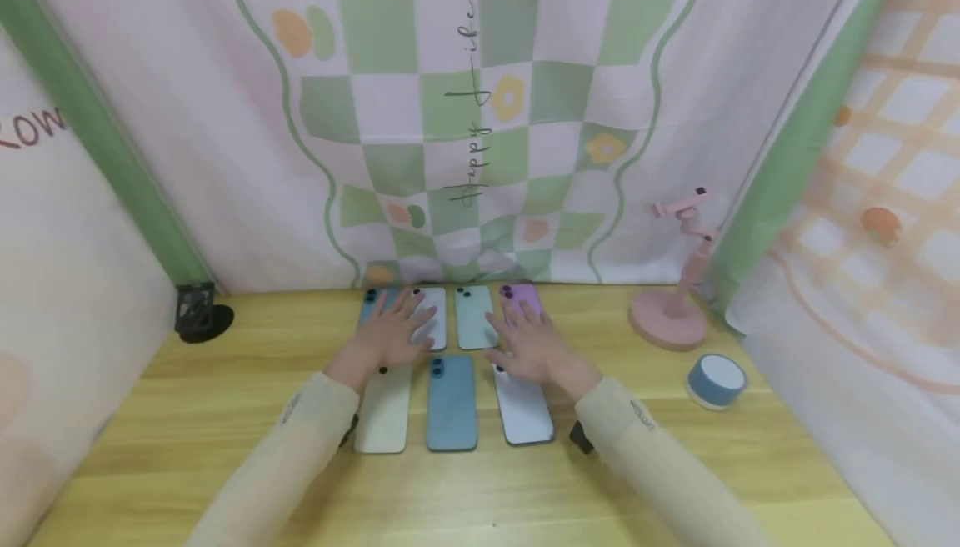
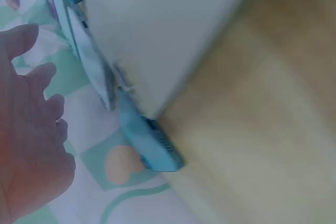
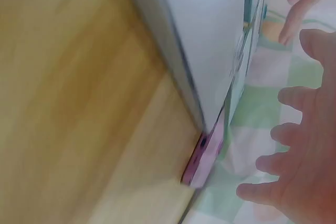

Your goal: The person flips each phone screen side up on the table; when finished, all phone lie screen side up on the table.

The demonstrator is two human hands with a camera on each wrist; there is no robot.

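Note:
Phones lie in two rows on the wooden table. In the head view my left hand [image 1: 392, 337], fingers spread, is over the dark blue phone [image 1: 369, 307] and the white phone [image 1: 438, 313] at the back left. My right hand [image 1: 531, 345], also spread, is over the purple phone [image 1: 529, 290]; the light green phone [image 1: 474, 322] lies between the hands. In front are a cream phone [image 1: 384, 422], a blue phone [image 1: 452, 405] and a pale phone [image 1: 525, 414]. Both wrist views show the left hand [image 2: 31, 124] and right hand [image 3: 302, 145] raised above the phones, gripping nothing.
A pink stand [image 1: 667, 318] is at the back right, with a blue and white round object [image 1: 717, 380] in front of it. A black stand [image 1: 204, 322] sits at the back left. Behind the table [image 1: 247, 388] hangs a checked curtain [image 1: 382, 113].

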